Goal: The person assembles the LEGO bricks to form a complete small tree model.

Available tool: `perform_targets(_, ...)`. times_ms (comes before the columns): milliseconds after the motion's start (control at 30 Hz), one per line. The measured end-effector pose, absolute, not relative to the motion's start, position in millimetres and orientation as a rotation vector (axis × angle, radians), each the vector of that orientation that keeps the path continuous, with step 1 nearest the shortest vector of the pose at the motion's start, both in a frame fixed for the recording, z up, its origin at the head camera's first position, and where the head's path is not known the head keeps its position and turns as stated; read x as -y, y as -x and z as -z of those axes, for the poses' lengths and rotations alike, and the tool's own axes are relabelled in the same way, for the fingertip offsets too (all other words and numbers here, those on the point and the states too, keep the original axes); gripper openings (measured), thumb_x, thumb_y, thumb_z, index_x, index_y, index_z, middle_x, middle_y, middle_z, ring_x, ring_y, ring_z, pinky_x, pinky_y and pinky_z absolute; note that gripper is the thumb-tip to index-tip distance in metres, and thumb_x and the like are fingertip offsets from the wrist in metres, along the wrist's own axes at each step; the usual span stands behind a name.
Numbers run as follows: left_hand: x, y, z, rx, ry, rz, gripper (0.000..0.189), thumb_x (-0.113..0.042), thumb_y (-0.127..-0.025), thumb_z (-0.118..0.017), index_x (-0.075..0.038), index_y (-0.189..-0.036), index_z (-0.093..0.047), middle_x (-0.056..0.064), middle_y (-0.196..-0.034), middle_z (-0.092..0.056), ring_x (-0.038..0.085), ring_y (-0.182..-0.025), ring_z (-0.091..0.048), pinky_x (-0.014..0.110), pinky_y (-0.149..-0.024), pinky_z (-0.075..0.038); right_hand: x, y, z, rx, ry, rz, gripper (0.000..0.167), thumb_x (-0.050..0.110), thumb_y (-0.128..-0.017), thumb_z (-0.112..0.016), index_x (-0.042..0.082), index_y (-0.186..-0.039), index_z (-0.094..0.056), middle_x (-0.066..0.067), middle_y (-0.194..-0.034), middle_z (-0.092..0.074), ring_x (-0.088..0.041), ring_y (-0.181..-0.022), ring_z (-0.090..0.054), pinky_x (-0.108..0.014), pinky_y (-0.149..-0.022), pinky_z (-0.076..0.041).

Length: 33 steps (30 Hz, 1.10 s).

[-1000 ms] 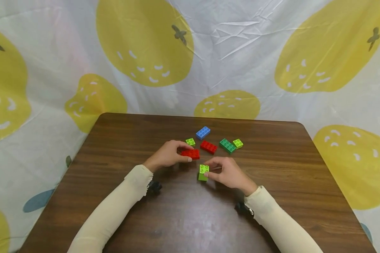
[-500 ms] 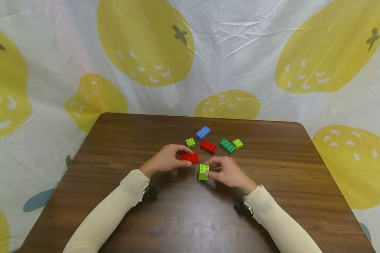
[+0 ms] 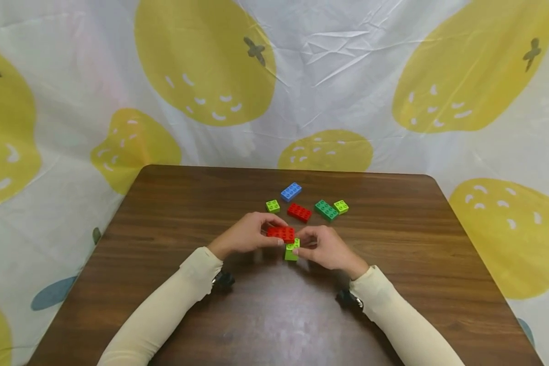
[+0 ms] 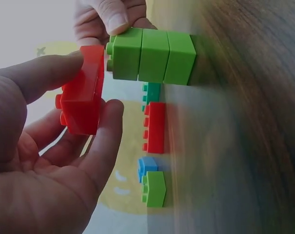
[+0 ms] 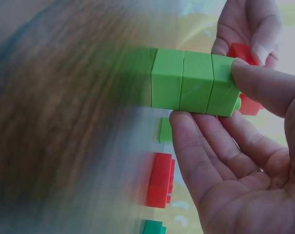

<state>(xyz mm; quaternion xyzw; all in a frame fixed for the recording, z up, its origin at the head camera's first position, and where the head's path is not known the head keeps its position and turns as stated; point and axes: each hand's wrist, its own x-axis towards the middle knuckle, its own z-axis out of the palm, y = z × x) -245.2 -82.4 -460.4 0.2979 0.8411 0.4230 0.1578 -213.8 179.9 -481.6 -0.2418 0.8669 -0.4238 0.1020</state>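
Held red brick: While its studs face up, its long axis runs left to right across the bench; it is held above that surface, its right end hiding part of the top of the green stack in the head view. Whether the two touch cannot be told.
Left hand: grasping the held red brick, thumb along the near side, fingers along the far side.
Stack: three bricks high, upright on the bench, long axis vertical, top studs pointing up.
Right hand: grasping the stack near its top from the right, thumb on the near side, fingers on the far side.
Loose red brick: flat behind the hands, studs up, long axis slanting from far left to near right.
Dark green brick: right of the loose red brick, slanting the same way.
Blue brick: farthest back, long axis from near left to far right.
Small bricks: a left one beyond the left hand, a right one just beside the dark green brick, both light green and studs up.
Backdrop: white cloth with yellow fruit shapes.
Sleeves: cream, on both arms.
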Motion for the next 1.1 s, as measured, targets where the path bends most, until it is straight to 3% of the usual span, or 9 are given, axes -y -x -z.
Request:
perform_targets(233, 78.9, 242.5, 465.8, -2.4, -0.835, -1.2, 0.041, -0.025, -0.093, -0.082, -0.018, -0.133, -0.073, -0.001, -0.125, -0.073, 0.019, -0.103, -0.063, 0.032, -0.087, -0.054, -179.4, 212.7, 480.9, -2.587, 0.701, 1.229, 0.024, 0.02, -0.09, -0.085, 0.008, -0.109, -0.077, -0.005, -0.104, -0.08, -0.018, -0.097, -0.075, -0.044, -0.094, -0.062)
perform_targets(467, 76.5, 239.0, 469.2, -2.421, -0.801, -1.195, 0.04, -0.034, -0.091, -0.084, -0.021, -0.128, -0.074, -0.004, -0.123, -0.073, 0.016, -0.104, -0.062, 0.034, -0.09, -0.053, -177.7, 211.3, 478.7, -2.57, 0.687, 1.229, 0.022, 0.019, -0.09, -0.085, 0.01, -0.108, -0.077, -0.005, -0.105, -0.08, -0.019, -0.098, -0.076, -0.044, -0.095, -0.062)
perform_targets(833, 73.6, 237.1, 465.3, -2.465, -0.812, -1.228, 0.032, -0.033, -0.09, -0.085, -0.017, -0.118, -0.079, -0.003, -0.106, -0.077, 0.014, -0.086, -0.059, 0.027, -0.073, -0.05, -178.8, 211.6, 479.4, -2.591, 0.704, 1.227, 0.022, 0.019, -0.09, -0.085, 0.009, -0.108, -0.077, -0.006, -0.103, -0.08, -0.018, -0.096, -0.076, -0.043, -0.093, -0.063)
perform_targets(1100, 76.0, 240.0, 468.2, -2.446, -0.812, -1.23, 0.032, -0.034, -0.09, -0.085, -0.019, -0.118, -0.079, -0.003, -0.107, -0.076, 0.015, -0.088, -0.058, 0.028, -0.074, -0.05, -177.5, 211.7, 479.6, -2.588, 0.688, 1.213, 0.021, 0.021, -0.091, -0.085, 0.011, -0.108, -0.077, -0.005, -0.105, -0.08, -0.018, -0.097, -0.076, -0.043, -0.094, -0.062)
